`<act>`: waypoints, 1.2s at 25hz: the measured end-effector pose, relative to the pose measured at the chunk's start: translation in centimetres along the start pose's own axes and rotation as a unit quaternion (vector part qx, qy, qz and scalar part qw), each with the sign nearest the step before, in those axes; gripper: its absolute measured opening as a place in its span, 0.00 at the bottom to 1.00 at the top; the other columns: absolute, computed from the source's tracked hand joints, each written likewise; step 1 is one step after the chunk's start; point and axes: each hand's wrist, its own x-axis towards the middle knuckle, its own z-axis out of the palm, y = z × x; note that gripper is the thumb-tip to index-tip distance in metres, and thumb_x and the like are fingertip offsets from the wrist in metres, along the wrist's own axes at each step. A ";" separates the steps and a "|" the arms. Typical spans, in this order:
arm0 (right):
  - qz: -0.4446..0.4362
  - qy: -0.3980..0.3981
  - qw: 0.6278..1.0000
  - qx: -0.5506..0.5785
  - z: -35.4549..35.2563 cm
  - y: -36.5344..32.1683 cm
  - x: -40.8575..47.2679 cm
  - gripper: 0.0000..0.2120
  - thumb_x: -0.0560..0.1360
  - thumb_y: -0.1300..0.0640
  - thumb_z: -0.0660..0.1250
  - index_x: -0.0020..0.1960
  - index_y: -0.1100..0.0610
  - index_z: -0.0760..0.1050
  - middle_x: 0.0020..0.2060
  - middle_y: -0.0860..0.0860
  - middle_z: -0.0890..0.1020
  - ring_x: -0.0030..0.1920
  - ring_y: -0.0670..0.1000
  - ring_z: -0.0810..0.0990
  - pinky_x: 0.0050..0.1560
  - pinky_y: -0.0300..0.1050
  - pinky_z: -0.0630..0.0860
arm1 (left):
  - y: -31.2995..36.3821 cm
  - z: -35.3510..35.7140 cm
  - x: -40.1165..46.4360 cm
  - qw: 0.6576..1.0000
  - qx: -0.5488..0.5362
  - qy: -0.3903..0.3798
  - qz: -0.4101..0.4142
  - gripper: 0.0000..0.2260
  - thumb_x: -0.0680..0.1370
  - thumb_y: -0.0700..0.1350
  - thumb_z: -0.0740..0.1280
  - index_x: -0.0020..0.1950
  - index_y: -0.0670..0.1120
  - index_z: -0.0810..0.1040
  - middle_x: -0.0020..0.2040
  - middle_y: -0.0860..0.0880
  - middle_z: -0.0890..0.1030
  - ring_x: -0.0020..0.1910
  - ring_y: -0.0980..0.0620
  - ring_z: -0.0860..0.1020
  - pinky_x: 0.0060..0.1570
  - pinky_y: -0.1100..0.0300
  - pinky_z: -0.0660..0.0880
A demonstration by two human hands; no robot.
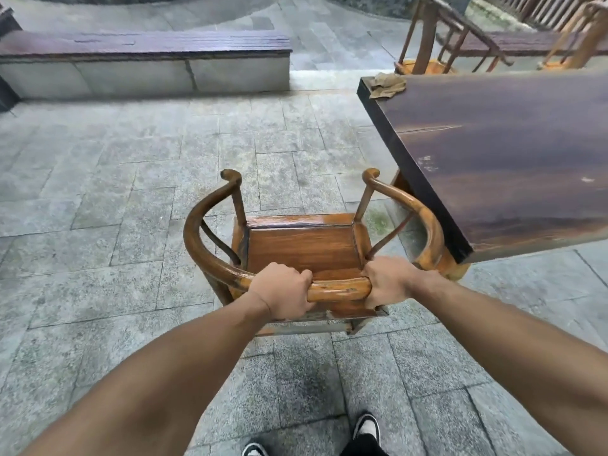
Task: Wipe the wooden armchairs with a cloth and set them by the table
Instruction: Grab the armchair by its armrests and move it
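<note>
Wooden armchair [306, 245], both fists clamped on its curved top rail, left hand [283, 291] and right hand [388, 284]; table [500, 153] sits just beside, right-hand side.

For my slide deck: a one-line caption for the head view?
Both hands, left hand and right hand, grip the armchair beside the table.

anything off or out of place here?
Mostly fine. A crumpled cloth lies on the far corner of the table, unused, while both hands, left and right, grip the armchair's back rail.
</note>
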 end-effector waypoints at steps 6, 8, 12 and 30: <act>0.041 0.012 0.999 0.034 -1.3 -4.6 3.5 0.24 0.55 0.33 0.65 0.35 0.53 0.78 0.28 0.46 0.81 0.30 0.50 0.81 0.33 0.44 0.80 | -7.3 -0.3 -0.1 0.997 -0.003 0.025 0.067 0.18 0.74 0.65 0.54 0.40 0.51 0.66 0.28 0.51 0.74 0.24 0.46 0.68 0.30 0.57 0.63; 0.050 0.022 0.997 0.047 -2.0 -5.6 4.9 0.24 0.56 0.32 0.65 0.35 0.53 0.78 0.28 0.47 0.81 0.31 0.49 0.81 0.35 0.46 0.82 | -10.0 -0.9 0.4 0.996 0.010 0.030 0.084 0.18 0.74 0.65 0.55 0.41 0.50 0.66 0.30 0.50 0.78 0.24 0.46 0.67 0.30 0.57 0.63; 0.083 0.043 0.994 0.051 -5.4 -7.5 8.4 0.19 0.56 0.38 0.68 0.35 0.53 0.77 0.28 0.48 0.81 0.30 0.50 0.81 0.33 0.48 0.80 | -15.7 -3.0 2.7 0.991 0.035 0.054 0.120 0.23 0.75 0.67 0.56 0.45 0.48 0.74 0.30 0.49 0.78 0.26 0.46 0.69 0.32 0.57 0.64; 0.144 0.015 0.986 0.083 -8.3 -9.3 9.2 0.14 0.63 0.41 0.72 0.37 0.51 0.80 0.29 0.43 0.82 0.27 0.39 0.78 0.24 0.27 0.65 | -18.8 -3.8 4.7 0.977 -0.016 0.031 0.211 0.19 0.76 0.63 0.57 0.49 0.48 0.72 0.38 0.47 0.83 0.33 0.42 0.80 0.33 0.53 0.65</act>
